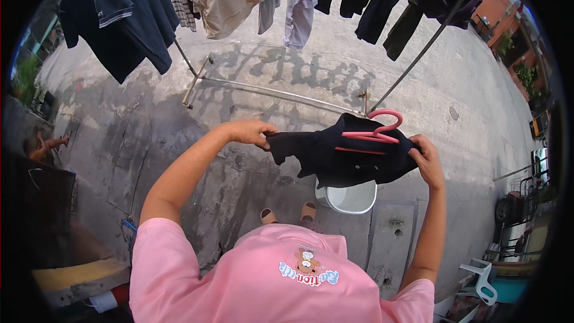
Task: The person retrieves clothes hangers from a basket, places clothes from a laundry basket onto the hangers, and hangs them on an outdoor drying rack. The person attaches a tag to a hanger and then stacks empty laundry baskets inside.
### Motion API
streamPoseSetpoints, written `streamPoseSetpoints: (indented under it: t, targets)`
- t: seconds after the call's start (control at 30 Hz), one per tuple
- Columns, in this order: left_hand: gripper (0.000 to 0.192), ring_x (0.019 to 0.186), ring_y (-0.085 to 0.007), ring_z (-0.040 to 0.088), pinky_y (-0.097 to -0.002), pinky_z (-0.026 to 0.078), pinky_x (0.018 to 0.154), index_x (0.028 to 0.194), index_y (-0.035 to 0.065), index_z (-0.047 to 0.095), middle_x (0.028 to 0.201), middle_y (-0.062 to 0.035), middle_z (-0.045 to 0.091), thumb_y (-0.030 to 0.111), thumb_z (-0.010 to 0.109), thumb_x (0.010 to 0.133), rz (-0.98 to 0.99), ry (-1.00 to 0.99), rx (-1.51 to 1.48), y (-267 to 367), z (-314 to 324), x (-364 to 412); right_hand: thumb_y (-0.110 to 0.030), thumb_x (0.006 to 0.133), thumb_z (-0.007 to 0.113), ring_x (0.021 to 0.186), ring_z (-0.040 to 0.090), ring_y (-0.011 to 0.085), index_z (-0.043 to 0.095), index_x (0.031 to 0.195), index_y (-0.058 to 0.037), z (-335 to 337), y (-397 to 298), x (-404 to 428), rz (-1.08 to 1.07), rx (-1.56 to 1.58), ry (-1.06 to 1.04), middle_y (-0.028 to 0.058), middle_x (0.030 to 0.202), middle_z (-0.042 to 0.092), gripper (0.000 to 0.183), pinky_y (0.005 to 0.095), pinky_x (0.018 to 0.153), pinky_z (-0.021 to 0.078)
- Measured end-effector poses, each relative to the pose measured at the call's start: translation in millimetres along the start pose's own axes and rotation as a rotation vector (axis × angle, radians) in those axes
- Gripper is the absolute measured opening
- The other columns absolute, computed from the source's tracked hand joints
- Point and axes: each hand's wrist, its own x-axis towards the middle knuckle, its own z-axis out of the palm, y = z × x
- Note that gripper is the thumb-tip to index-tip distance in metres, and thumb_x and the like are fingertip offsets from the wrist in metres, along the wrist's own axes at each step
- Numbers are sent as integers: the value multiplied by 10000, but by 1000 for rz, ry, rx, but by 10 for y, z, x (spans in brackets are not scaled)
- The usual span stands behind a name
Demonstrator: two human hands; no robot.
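Observation:
A dark buttoned garment is stretched out in front of me between my two hands. My left hand pinches the end of one of its sleeves. At the garment's other side, my right hand grips the cloth near the shoulder. A pink plastic hanger sits inside the garment's neck opening, its hook sticking out above the collar. Below the garment, a light-coloured plastic basket stands on the ground, partly hidden by the cloth.
Ahead is a metal drying rack hung with several clothes, among them a dark polo shirt and a beige garment. A white plastic chair stands at lower right. Part of another person shows at far left.

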Motion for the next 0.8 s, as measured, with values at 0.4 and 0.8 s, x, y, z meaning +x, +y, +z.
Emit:
streamPoseSetpoints:
  t: [0.4, 0.8]
  targets:
    - [390, 1098, -275, 418, -369, 337, 909, 1084, 85, 499, 1139, -114, 439, 174, 599, 718, 417, 839, 321, 1278, 3, 367, -7, 697, 566, 679, 547, 228, 547, 813, 9, -402, 292, -438, 80, -4, 401, 113, 742, 557, 120, 285, 637, 424]
    - [194, 834, -275, 551, -364, 420, 741, 929, 50, 547, 871, -101, 580, 63, 575, 738, 389, 626, 406, 2243, 518, 1788, -16, 688, 598, 719, 563, 273, 555, 821, 1, -1243, 894, -583, -44, -155, 469, 124, 773, 572, 141, 315, 653, 438]
